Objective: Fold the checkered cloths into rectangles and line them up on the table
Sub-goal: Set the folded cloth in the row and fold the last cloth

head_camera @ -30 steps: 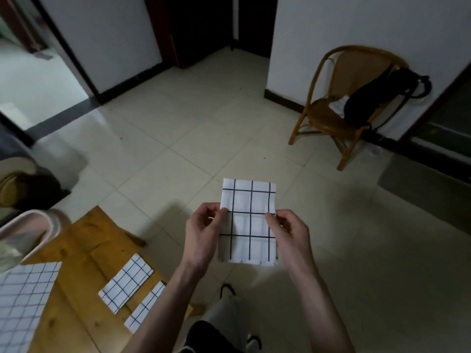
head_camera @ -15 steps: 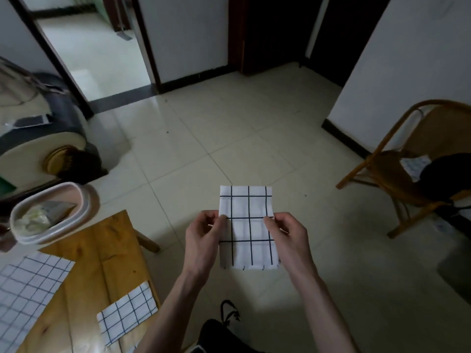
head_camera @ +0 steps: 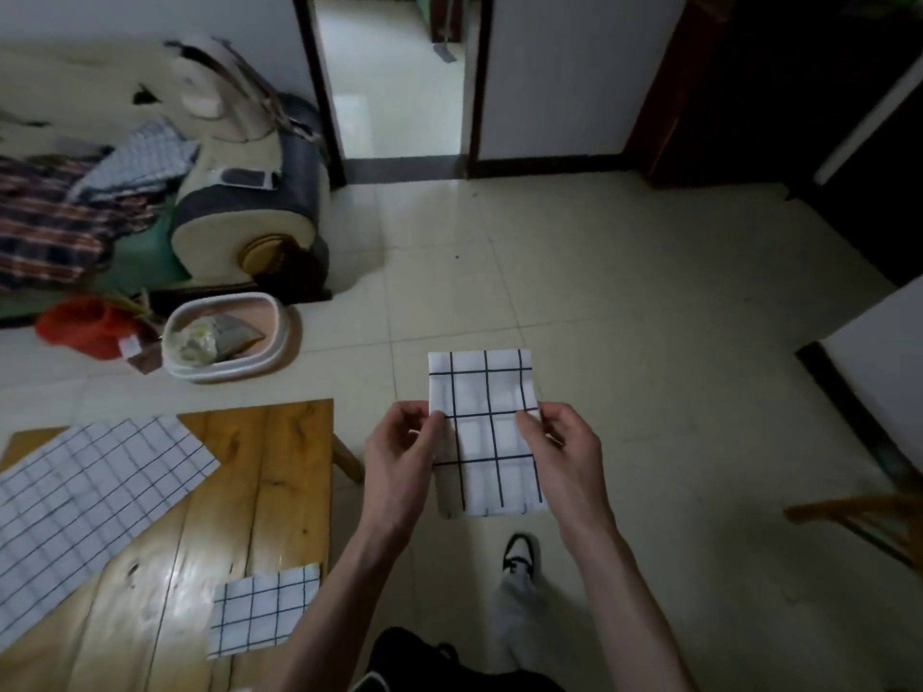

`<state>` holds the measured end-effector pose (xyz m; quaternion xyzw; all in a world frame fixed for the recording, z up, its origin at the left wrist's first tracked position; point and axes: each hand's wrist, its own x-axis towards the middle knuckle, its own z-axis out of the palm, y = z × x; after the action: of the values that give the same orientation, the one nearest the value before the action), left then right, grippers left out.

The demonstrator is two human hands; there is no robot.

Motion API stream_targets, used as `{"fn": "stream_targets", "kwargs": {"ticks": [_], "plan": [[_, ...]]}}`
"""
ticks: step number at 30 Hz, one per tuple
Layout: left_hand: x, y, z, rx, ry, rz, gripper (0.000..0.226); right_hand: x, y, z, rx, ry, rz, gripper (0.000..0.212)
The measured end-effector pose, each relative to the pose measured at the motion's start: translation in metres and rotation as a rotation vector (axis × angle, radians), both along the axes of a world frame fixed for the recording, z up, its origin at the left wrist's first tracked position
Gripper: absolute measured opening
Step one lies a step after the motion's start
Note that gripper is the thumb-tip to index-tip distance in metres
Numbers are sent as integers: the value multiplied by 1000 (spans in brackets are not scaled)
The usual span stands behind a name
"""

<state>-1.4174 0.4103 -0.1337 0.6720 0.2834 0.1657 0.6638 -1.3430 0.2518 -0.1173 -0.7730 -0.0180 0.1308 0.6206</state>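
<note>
I have the folded cloth [head_camera: 483, 432] pinched at mid-height, left hand [head_camera: 399, 459] and right hand [head_camera: 564, 454] on its side edges, long axis upright. The table [head_camera: 279, 491] lies left (left hand nearer), with a folded rectangle [head_camera: 262, 611] at its near edge.

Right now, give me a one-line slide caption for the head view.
Both hands, left hand and right hand, pinch a folded checkered cloth above the floor, beside the wooden table.
</note>
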Motion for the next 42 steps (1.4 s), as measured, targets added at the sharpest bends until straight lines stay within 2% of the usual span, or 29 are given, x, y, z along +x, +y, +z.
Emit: {"fn": "stream_targets", "kwargs": {"ticks": [9, 20, 26, 34, 42], "plan": [[42, 71, -9, -10, 61, 327, 10, 99, 106, -8, -1, 0, 406, 12], [85, 104, -19, -16, 112, 756, 12, 177, 201, -19, -45, -7, 809, 13], [62, 115, -19, 9, 133, 965, 11, 168, 254, -36, -56, 18, 1019, 12], [7, 138, -39, -46, 159, 1251, 13, 112, 327, -57, -93, 20, 1296, 7], [-34, 164, -77, -92, 186, 1415, 22, 67, 380, -90, -195, -53, 1433, 5]]}}
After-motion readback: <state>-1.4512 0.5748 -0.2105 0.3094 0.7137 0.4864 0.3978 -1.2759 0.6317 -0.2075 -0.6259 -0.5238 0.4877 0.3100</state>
